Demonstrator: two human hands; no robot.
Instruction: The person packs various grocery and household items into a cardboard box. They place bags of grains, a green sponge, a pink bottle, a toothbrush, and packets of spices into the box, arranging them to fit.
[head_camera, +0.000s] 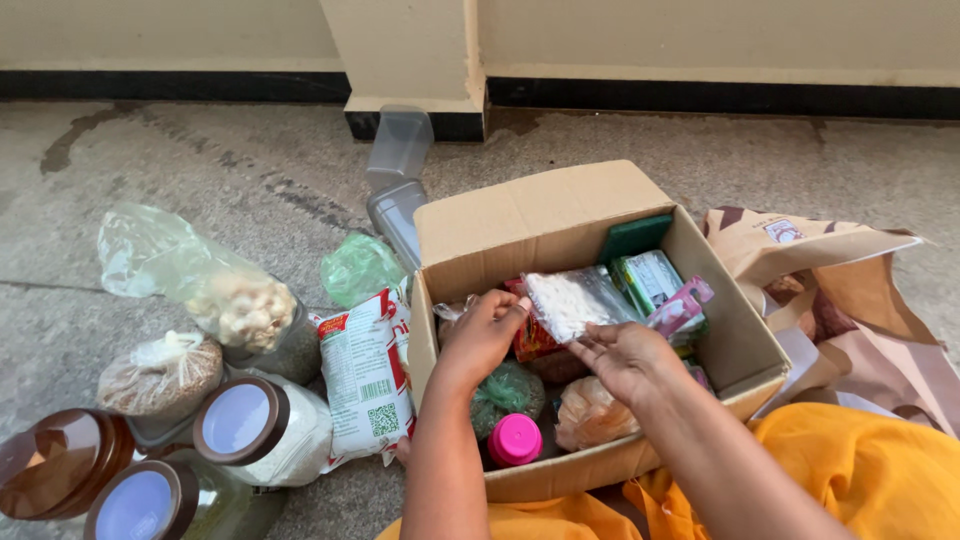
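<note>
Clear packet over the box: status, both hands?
Left hand and right hand grip clear packet. Held over cardboard box. Nothing blocking.

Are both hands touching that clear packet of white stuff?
Touching. The head view shows left hand fingertips on the clear packet at its left edge, right hand fingers at its lower edge.
</note>
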